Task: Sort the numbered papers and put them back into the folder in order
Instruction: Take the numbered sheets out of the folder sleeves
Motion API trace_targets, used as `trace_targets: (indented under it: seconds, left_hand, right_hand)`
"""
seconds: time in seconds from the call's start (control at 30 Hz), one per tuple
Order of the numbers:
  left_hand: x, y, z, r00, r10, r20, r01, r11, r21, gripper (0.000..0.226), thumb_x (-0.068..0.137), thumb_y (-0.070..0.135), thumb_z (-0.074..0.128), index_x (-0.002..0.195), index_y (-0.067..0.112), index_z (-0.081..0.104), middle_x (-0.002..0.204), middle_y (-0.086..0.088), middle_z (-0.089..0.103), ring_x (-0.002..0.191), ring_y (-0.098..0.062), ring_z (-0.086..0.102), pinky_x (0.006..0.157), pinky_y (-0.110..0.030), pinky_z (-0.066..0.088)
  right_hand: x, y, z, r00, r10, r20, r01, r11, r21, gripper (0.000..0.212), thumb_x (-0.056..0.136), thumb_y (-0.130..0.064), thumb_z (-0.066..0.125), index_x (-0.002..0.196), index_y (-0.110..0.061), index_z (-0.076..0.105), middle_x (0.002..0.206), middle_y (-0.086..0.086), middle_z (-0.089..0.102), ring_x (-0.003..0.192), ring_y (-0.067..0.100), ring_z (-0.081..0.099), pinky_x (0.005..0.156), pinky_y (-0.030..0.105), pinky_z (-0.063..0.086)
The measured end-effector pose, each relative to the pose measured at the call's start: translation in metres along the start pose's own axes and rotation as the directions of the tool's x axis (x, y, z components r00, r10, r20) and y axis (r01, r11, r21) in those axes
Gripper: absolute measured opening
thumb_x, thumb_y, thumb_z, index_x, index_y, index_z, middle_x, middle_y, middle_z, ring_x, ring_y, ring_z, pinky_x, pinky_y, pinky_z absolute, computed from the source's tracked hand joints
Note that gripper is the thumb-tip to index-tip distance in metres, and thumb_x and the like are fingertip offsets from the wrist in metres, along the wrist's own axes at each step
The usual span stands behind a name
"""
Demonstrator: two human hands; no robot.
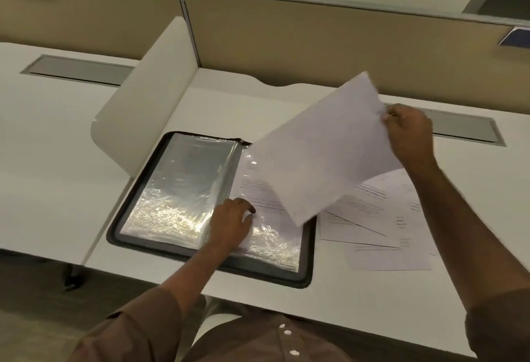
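Note:
A black folder [307, 278] lies open on the white desk, its shiny clear sleeves facing up. The right-hand sleeve holds a printed page [258, 189]. My left hand [232, 224] rests on that sleeve near the spine, fingers curled at the sleeve's edge. My right hand [410, 132] pinches the far corner of a white sheet [324, 155] and holds it tilted in the air above the folder's right half. Its blank back faces me. More printed papers [381, 224] lie fanned out on the desk to the right of the folder.
A white curved divider panel [143, 109] stands left of the folder. A tan partition wall [315, 34] closes the back of the desk. A grey cable hatch [461, 128] sits behind my right hand, another [77, 69] on the neighbouring desk.

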State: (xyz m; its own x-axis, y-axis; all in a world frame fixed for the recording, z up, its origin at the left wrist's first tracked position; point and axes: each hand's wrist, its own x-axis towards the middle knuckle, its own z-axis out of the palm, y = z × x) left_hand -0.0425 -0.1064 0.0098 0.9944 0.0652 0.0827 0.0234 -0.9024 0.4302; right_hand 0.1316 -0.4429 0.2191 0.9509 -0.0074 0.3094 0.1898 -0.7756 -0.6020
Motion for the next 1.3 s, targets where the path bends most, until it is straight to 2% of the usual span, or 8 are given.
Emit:
trace_targets:
  seconds: [0.1,0.2,0.3,0.43,0.7,0.83,1.1,1.3]
  left_hand:
    - [-0.007,0.028,0.002,0.996,0.082,-0.037,-0.082,0.997,0.009,0.02,0.082,0.033,0.076,0.099,0.024,0.07,0.112,0.002,0.07,0.097,-0.022,0.066,0.088,-0.039,0.053]
    - [-0.011,0.033,0.019,0.99,0.128,0.054,-0.127,0.992,-0.012,0.048,0.081,0.049,0.073,0.12,0.022,0.065,0.136,-0.007,0.061,0.127,-0.031,0.056,0.105,-0.05,0.043]
    - [-0.016,0.039,0.028,0.982,0.115,0.152,-0.12,0.993,0.019,0.072,0.088,0.07,0.045,0.144,0.025,0.05,0.159,-0.006,0.039,0.15,-0.03,0.029,0.121,-0.058,0.02]
    - [-0.02,0.043,0.029,0.966,0.071,0.25,-0.086,0.995,0.047,0.09,0.082,0.08,0.028,0.155,0.027,0.033,0.168,0.0,0.014,0.156,-0.024,0.005,0.124,-0.05,-0.003]
    - [-0.022,0.046,0.03,0.977,0.211,-0.016,-0.211,0.978,-0.001,0.061,0.082,0.076,0.056,0.112,0.025,0.07,0.13,0.003,0.064,0.128,-0.021,0.054,0.109,-0.047,0.043]
    - [-0.022,0.052,0.028,0.978,0.201,0.051,-0.202,0.979,0.019,0.06,0.067,0.071,0.073,0.106,0.024,0.069,0.121,0.002,0.064,0.116,-0.021,0.058,0.099,-0.04,0.047]
    - [-0.005,0.063,0.016,0.984,0.152,0.088,-0.156,0.987,0.045,0.026,0.075,0.043,0.084,0.078,0.021,0.069,0.095,0.006,0.065,0.086,-0.018,0.062,0.075,-0.035,0.048]
    - [0.0,0.034,-0.009,0.998,-0.056,-0.004,0.048,0.886,-0.461,0.016,0.089,0.033,0.075,0.091,0.025,0.062,0.092,0.015,0.064,0.083,-0.003,0.064,0.071,-0.019,0.054]
  right_hand:
    - [0.0,0.016,-0.019,0.912,-0.006,-0.41,0.034,0.998,0.061,0.03,0.101,-0.025,0.051,0.105,-0.004,0.072,0.091,0.017,0.073,0.077,0.024,0.061,0.069,0.029,0.038]
    - [-0.014,0.019,-0.026,0.821,-0.162,-0.547,0.195,0.981,0.003,0.028,0.105,-0.019,0.052,0.109,0.0,0.072,0.098,0.016,0.075,0.08,0.016,0.062,0.074,0.017,0.04]
    - [-0.043,0.033,-0.011,0.826,-0.362,-0.432,0.356,0.929,-0.098,0.026,0.106,-0.011,0.052,0.122,-0.006,0.071,0.122,0.007,0.072,0.112,0.016,0.068,0.098,0.023,0.049]
    - [-0.094,0.075,0.031,0.876,-0.448,-0.179,0.393,0.878,-0.273,0.029,0.105,-0.015,0.052,0.126,-0.015,0.071,0.127,0.002,0.07,0.119,0.018,0.066,0.091,0.033,0.053]
    - [-0.177,0.151,0.076,0.967,-0.187,0.171,0.236,0.911,-0.338,0.032,0.089,-0.02,0.054,0.11,-0.018,0.078,0.113,0.002,0.076,0.103,0.025,0.074,0.083,0.041,0.06]
    - [-0.181,0.157,0.077,0.951,-0.108,0.29,0.204,0.923,-0.326,0.039,0.09,-0.038,0.05,0.114,-0.022,0.076,0.125,0.002,0.071,0.114,0.028,0.069,0.094,0.044,0.057]
    - [-0.174,0.089,0.099,0.945,-0.21,0.252,0.254,0.954,-0.156,0.033,0.089,-0.021,0.076,0.122,-0.02,0.072,0.136,0.002,0.065,0.127,0.023,0.059,0.11,0.034,0.038]
    - [-0.181,0.016,0.124,0.957,-0.247,0.154,0.257,0.965,-0.05,0.03,0.092,-0.016,0.071,0.122,-0.016,0.07,0.135,0.002,0.065,0.128,0.018,0.056,0.112,0.027,0.036]
